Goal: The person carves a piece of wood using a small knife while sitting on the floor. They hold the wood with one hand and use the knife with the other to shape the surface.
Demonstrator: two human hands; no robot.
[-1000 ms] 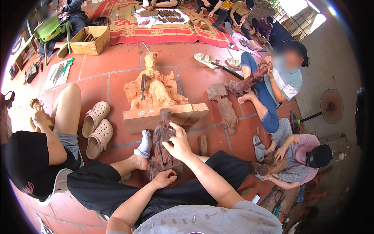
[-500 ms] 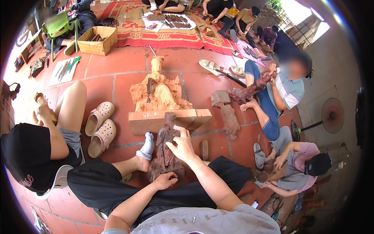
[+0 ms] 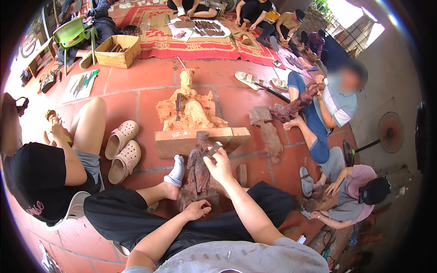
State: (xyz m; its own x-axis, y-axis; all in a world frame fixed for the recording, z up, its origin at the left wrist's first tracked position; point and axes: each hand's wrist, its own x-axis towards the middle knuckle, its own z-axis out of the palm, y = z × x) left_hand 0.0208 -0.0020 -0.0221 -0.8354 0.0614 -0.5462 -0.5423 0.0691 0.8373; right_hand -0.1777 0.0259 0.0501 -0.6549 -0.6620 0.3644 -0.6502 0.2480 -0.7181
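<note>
A dark reddish-brown carved wooden statue [image 3: 197, 166] stands upright on its block base between my legs. My left hand [image 3: 196, 209] rests low at the base's near edge, its fingers curled against the wood. Beside the statue's upper right side is my right hand [image 3: 219, 164], with bent fingers closed around a small dark brown piece [image 3: 213, 151] that I cannot make out clearly. Just beyond stands a larger pale wooden carving of a seated figure [image 3: 195, 109] on a thick block [image 3: 202, 142], with a dark-handled chisel [image 3: 178, 107] leaning against its front.
Pale clogs [image 3: 124, 154] sit left, near a seated person. A small wood block [image 3: 241, 175] lies right of my statue, with another brown carving [image 3: 269, 139] farther off. Two people at right work on carvings near a fan [image 3: 390, 133]. Behind are a basket [image 3: 117, 51] and red mat [image 3: 159, 38].
My right hand has drawn slightly away to the right of the statue, its spread fingers now bent together around a dark piece. The view has shifted slightly; my left hand stays at the base.
</note>
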